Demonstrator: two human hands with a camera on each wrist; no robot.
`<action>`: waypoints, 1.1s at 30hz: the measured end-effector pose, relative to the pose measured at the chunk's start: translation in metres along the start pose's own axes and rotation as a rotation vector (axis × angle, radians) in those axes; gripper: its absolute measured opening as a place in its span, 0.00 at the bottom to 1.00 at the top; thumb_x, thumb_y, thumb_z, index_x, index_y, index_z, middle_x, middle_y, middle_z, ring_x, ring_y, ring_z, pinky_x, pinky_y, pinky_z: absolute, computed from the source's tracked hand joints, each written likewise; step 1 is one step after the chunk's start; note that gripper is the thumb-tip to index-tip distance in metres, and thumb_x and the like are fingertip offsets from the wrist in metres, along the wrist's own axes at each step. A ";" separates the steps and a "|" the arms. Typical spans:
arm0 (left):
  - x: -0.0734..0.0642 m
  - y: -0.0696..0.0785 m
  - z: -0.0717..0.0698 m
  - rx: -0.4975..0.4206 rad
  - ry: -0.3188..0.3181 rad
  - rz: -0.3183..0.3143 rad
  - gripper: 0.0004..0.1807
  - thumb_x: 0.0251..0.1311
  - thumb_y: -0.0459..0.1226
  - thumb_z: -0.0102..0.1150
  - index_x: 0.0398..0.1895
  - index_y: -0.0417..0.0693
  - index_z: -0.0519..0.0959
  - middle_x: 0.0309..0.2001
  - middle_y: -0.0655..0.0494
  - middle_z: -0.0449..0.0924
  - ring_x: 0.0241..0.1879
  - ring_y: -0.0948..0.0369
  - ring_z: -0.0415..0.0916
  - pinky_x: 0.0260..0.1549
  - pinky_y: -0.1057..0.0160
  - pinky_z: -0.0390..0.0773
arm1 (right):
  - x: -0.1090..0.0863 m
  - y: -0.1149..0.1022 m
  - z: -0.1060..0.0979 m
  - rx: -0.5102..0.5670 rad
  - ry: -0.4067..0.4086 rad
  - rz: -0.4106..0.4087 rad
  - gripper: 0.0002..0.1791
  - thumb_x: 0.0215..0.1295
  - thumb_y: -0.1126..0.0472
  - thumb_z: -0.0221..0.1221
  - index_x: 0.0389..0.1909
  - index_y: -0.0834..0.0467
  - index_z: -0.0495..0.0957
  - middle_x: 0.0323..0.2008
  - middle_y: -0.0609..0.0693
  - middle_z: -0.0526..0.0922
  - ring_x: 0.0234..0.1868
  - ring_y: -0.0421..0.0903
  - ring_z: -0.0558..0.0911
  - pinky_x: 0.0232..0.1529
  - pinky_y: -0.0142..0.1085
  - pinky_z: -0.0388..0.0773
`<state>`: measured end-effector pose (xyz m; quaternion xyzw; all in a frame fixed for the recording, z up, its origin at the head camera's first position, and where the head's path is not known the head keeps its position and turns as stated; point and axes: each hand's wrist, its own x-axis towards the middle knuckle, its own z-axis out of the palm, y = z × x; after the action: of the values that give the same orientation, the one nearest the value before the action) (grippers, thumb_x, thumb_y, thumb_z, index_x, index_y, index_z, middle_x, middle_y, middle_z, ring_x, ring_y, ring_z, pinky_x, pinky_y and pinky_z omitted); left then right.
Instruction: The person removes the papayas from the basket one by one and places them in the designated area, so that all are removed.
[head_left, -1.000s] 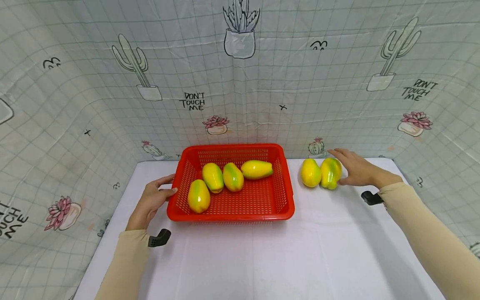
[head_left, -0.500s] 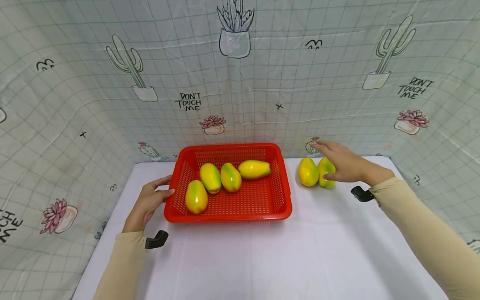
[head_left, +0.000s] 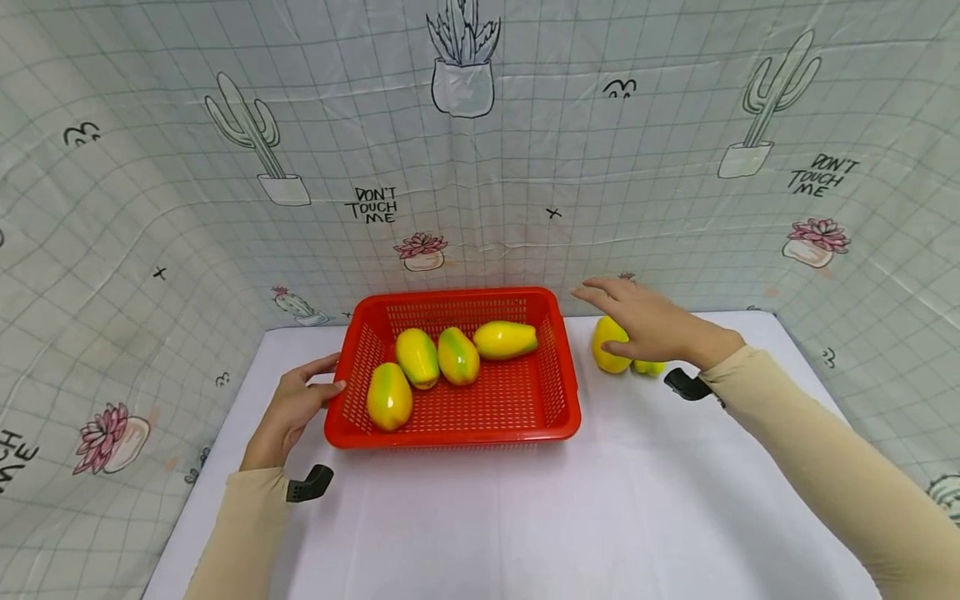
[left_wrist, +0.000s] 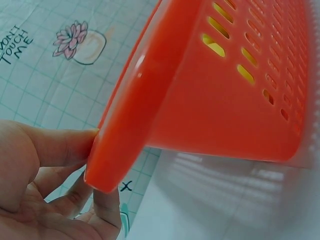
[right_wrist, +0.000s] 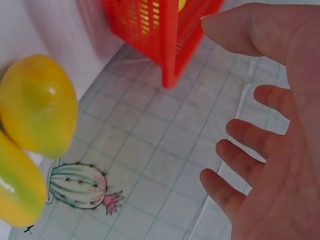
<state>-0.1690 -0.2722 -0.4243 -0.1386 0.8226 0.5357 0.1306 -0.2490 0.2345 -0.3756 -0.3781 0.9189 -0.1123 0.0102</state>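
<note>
A red plastic basket (head_left: pixel 517 404) with slotted walls holds several yellow-green papayas (head_left: pixel 390 398). At its left end my left hand (head_left: pixel 292 408) grips the rim, thumb (left_wrist: pixel 65 145) on one side and fingers behind it in the left wrist view. My right hand (head_left: pixel 652 325) holds nothing; its fingers are spread and reach leftward over two papayas right of the basket. One papaya (head_left: pixel 606 354) is partly covered by that hand, and the other (head_left: pixel 648 367) is mostly hidden under it. Both papayas (right_wrist: pixel 37 105) lie apart from the palm in the right wrist view.
A white cloth covers the table (head_left: pixel 487 517). Behind it and at the sides hangs a gridded curtain (head_left: pixel 510 167) with cactus drawings, close to the basket's back edge. Black wrist cameras (head_left: pixel 309 483) sit at both cuffs.
My right hand has moved left across the two papayas toward the basket, fingers spread. The left hand stays at the basket rim. The head view has shifted slightly.
</note>
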 end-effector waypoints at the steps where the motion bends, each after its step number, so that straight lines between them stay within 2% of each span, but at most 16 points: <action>1: 0.000 0.000 0.000 0.002 0.000 0.001 0.34 0.78 0.35 0.54 0.84 0.44 0.59 0.77 0.36 0.59 0.47 0.56 0.78 0.59 0.57 0.78 | 0.003 -0.002 0.001 -0.004 -0.004 -0.003 0.44 0.64 0.64 0.70 0.79 0.61 0.61 0.75 0.67 0.65 0.74 0.68 0.66 0.70 0.68 0.67; 8: -0.002 0.001 0.000 -0.002 0.007 -0.010 0.34 0.77 0.34 0.54 0.84 0.44 0.59 0.77 0.36 0.60 0.47 0.54 0.77 0.62 0.53 0.76 | 0.024 -0.014 0.008 -0.002 -0.013 -0.060 0.44 0.64 0.63 0.71 0.79 0.62 0.62 0.75 0.68 0.66 0.75 0.68 0.66 0.73 0.67 0.62; 16: -0.002 0.000 -0.001 -0.008 -0.001 0.020 0.34 0.77 0.33 0.54 0.83 0.41 0.60 0.76 0.34 0.60 0.44 0.59 0.79 0.50 0.67 0.80 | 0.047 -0.023 0.015 -0.065 -0.040 -0.112 0.43 0.66 0.61 0.71 0.79 0.61 0.62 0.75 0.66 0.66 0.75 0.67 0.67 0.75 0.63 0.62; 27: -0.002 -0.001 0.000 -0.014 -0.003 0.024 0.34 0.77 0.34 0.55 0.83 0.42 0.60 0.76 0.35 0.60 0.45 0.58 0.79 0.51 0.66 0.81 | 0.070 -0.031 0.031 -0.140 -0.099 -0.148 0.43 0.65 0.63 0.70 0.80 0.58 0.64 0.77 0.63 0.64 0.76 0.64 0.66 0.74 0.62 0.64; 33: -0.001 -0.002 0.000 -0.014 0.000 0.029 0.34 0.77 0.33 0.55 0.83 0.42 0.60 0.76 0.35 0.60 0.44 0.60 0.79 0.51 0.67 0.81 | 0.079 -0.036 0.035 -0.123 -0.152 -0.144 0.45 0.64 0.66 0.71 0.81 0.56 0.63 0.78 0.62 0.63 0.76 0.64 0.64 0.76 0.61 0.61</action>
<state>-0.1669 -0.2731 -0.4256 -0.1277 0.8207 0.5433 0.1220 -0.2770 0.1475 -0.3969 -0.4505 0.8911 -0.0270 0.0486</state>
